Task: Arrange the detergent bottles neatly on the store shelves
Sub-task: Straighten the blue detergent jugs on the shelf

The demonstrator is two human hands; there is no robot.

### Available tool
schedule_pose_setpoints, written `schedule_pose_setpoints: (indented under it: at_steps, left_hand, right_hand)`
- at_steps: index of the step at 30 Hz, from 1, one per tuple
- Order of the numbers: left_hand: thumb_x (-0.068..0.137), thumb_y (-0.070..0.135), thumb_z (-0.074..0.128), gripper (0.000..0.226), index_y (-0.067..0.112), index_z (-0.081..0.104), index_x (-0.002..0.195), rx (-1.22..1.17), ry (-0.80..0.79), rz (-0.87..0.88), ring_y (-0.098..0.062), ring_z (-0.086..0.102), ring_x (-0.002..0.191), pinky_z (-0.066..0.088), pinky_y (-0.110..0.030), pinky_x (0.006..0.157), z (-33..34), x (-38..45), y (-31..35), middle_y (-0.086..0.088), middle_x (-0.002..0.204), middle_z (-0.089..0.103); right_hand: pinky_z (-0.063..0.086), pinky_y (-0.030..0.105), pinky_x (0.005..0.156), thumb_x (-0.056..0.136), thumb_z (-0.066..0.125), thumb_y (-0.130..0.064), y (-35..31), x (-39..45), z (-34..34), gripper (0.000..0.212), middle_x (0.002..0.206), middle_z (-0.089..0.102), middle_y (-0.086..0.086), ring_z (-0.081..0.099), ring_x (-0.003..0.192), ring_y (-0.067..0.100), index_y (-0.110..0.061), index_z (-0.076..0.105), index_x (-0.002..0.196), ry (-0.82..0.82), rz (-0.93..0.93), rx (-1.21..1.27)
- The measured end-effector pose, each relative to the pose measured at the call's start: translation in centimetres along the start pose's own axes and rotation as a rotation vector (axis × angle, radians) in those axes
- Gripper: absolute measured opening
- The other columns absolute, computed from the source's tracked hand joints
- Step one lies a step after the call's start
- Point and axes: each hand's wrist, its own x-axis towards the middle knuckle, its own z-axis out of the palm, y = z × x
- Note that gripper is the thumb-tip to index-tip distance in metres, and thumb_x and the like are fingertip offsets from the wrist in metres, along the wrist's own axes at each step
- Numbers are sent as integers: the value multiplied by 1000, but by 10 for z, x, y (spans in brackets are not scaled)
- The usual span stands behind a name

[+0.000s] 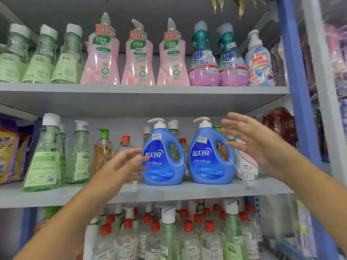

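Observation:
Two blue pump detergent bottles stand upright side by side on the middle shelf (206,190), the left blue bottle (162,156) and the right blue bottle (210,156). My left hand (122,166) is open, fingers spread, its fingertips just at the left blue bottle's left side. My right hand (251,139) is open too, fingers apart, in front of the right blue bottle's handle side. Neither hand holds anything.
A white and pink bottle (247,166) stands right of the blue ones, behind my right hand. Green bottles (45,156) and an amber bottle (102,147) fill the shelf's left. Pink and teal bottles line the top shelf (142,90). Red-capped bottles (187,237) crowd the shelf below. A blue upright (298,91) bounds the right.

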Motion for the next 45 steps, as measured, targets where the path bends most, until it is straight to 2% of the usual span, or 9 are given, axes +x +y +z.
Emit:
schedule_pose_setpoints:
  at_steps: [4,9,14,17,21,28,33,38,45]
  left_hand:
    - [81,66,66,59,35,59,131,69,129,-124,-9,70,110,58,-26,82,12,59,-10,16,117,71]
    - [93,49,71,68,23,46,151,26,250,-205,-11,61,113,51,-18,67,14,100,-48,5,134,58]
    - [88,44,79,68,19,51,145,-14,176,-297,-18,68,108,62,-38,84,13,117,-66,-2,127,66]
    - [82,47,83,73,21,52,142,-7,134,-314,-21,70,110,62,-43,91,12,119,-71,-2,127,67]
    - [64,53,91,82,21,57,131,-8,80,-330,-22,76,102,65,-40,81,16,120,-70,-3,117,75]
    - [63,41,94,74,21,63,128,-152,-49,-307,-27,78,99,64,-50,87,23,119,-60,-6,109,80]
    - [57,42,101,80,25,64,126,-124,-98,-287,-27,79,98,65,-43,77,19,114,-44,-5,110,80]
    - [67,45,96,65,26,66,122,-25,-72,-244,-24,79,96,63,-50,90,33,94,-18,0,107,81]
    - [54,54,98,69,32,67,112,-51,210,-112,-14,79,80,61,-25,56,39,33,21,10,95,80]
  right_hand:
    - [50,38,108,70,82,-65,37,16,-7,68,137,66,-13,62,125,6,-39,64,129,117,230,-202]
    - [47,22,84,85,77,-54,75,34,-27,62,128,64,-17,60,111,-3,-30,59,139,272,299,-304]
    - [62,29,72,74,86,-41,101,34,-14,58,103,80,-1,78,92,15,-14,67,122,200,371,-172]
    - [64,44,82,68,93,-36,111,35,-8,63,110,79,5,78,99,25,-19,66,122,150,403,-109]
    - [60,52,92,62,98,-33,113,37,-4,71,113,78,11,76,104,31,-18,67,125,62,456,-85]
    - [62,50,91,58,101,-38,113,30,2,61,108,80,7,77,100,28,-22,75,111,85,442,-110]
    - [64,39,81,57,103,-36,100,21,-12,53,114,79,8,76,103,28,-27,81,104,31,497,-48]
    - [63,32,74,54,103,-33,79,6,-14,54,111,79,7,77,100,26,-24,82,102,46,491,-33]
    - [64,37,77,59,101,-31,46,-26,-13,49,111,79,8,77,100,29,-26,81,104,19,377,67]
